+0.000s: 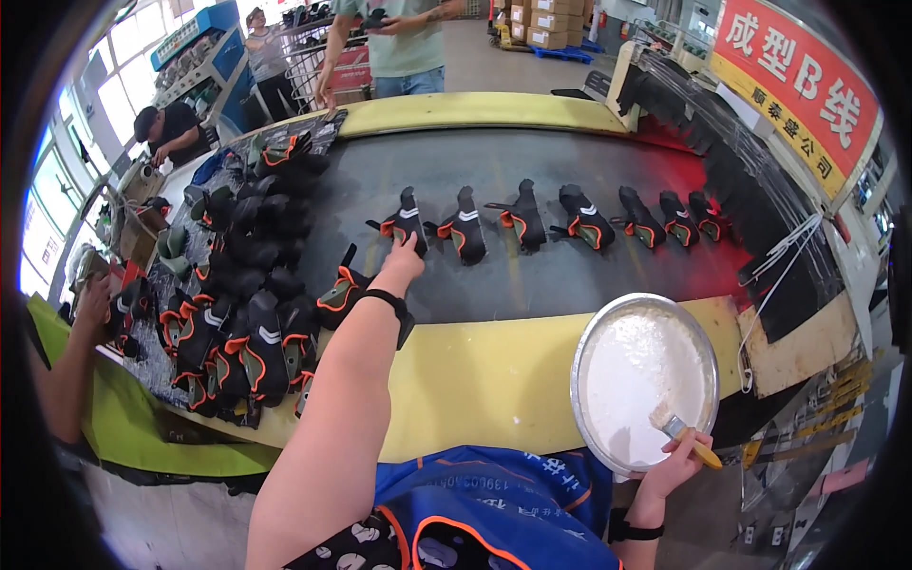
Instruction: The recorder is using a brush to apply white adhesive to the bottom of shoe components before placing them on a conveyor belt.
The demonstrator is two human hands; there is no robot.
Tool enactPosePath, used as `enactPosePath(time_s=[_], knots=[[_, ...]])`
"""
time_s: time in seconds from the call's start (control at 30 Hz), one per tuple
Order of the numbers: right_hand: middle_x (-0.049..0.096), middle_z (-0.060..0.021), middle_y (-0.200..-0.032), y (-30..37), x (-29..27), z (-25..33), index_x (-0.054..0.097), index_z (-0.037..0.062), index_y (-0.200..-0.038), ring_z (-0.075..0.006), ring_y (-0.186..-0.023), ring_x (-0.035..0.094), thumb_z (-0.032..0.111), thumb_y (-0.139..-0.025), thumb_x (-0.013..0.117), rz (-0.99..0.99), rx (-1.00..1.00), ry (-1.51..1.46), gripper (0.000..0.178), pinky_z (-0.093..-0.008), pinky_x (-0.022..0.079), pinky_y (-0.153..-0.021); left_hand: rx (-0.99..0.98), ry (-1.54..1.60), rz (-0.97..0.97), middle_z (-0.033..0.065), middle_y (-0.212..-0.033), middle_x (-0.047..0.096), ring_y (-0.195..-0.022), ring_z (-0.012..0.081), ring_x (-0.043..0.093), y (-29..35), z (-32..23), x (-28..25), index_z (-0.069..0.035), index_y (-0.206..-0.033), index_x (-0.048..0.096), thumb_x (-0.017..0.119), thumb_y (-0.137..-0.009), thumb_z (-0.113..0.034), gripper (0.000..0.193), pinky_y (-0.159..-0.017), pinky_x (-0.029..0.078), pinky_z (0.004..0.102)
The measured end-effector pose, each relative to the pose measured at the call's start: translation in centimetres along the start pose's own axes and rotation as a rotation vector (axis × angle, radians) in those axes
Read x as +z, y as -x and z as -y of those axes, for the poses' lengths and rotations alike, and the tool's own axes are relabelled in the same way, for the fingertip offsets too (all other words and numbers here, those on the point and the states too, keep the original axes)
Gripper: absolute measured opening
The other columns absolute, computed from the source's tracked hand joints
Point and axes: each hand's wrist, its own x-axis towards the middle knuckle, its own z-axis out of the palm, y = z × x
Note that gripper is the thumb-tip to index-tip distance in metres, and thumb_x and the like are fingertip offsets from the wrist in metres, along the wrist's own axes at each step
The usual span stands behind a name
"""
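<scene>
My left hand (407, 258) reaches over the dark conveyor belt, its fingers closed at the near end of a black shoe upper (408, 211) with orange trim. That upper is the leftmost of a spaced row across the belt. In my right hand (673, 467), at the lower right, is a paintbrush (704, 453) with a yellow handle. Its pale bristles lie over the white liquid (632, 370) inside a round metal basin (577, 380). The right fingers are also close to the basin's near rim; whether they grip it I cannot tell.
A heap of black-and-orange shoe uppers (256, 342) covers the left side table. A yellow ledge (475, 380) borders the belt's near side. On the right, a dark curtain (760, 190) hangs beside a red glow. Another person's hand (95, 296) is at far left; other people stand beyond.
</scene>
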Motion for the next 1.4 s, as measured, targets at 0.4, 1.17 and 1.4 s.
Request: enactPosePath(time_s=[0.4, 1.17, 1.4], knots=[[0.042, 0.0005, -0.071, -0.4, 0.4, 0.0, 0.046, 0.0081, -0.090, -0.0077, -0.061, 0.040, 0.015, -0.102, 0.052, 0.060, 0.011, -0.059, 0.015, -0.0239, 0.033, -0.062, -0.040, -1.099, 0.281, 0.0076, -0.135, 0.062, -0.126, 0.0323, 0.057, 8.1, 3.0, -8.6, -0.013, -0.139, 0.057, 0.091, -0.064, -0.046, 0.089, -0.104, 0.042, 0.0587], [0.067, -0.0067, -0.082, -1.9, 2.0, 3.0, 0.066, -0.0003, -0.091, -0.0143, -0.072, 0.065, 0.007, -0.090, 0.071, 0.305, -0.193, 0.309, 0.009, -0.0263, 0.052, -0.065, 0.317, -0.159, 0.049, 0.0272, -0.118, 0.058, -0.106, 0.0389, 0.061, 32.2, -1.8, -2.3, -0.015, -0.149, 0.041, 0.079, -0.073, -0.036, 0.088, -0.088, 0.052, 0.0443], [0.069, -0.0108, -0.086, -2.4, 3.8, 3.8, 0.068, -0.0001, -0.092, -0.0212, -0.074, 0.068, 0.010, -0.087, 0.075, 0.511, -0.218, 0.445, 0.013, -0.0281, 0.053, -0.066, 0.510, 0.467, 0.203, 0.0191, -0.130, 0.057, -0.112, 0.0271, 0.062, 30.5, 1.9, 0.6, -0.008, -0.154, 0.030, 0.069, -0.075, -0.013, 0.088, -0.095, 0.050, 0.0367]])
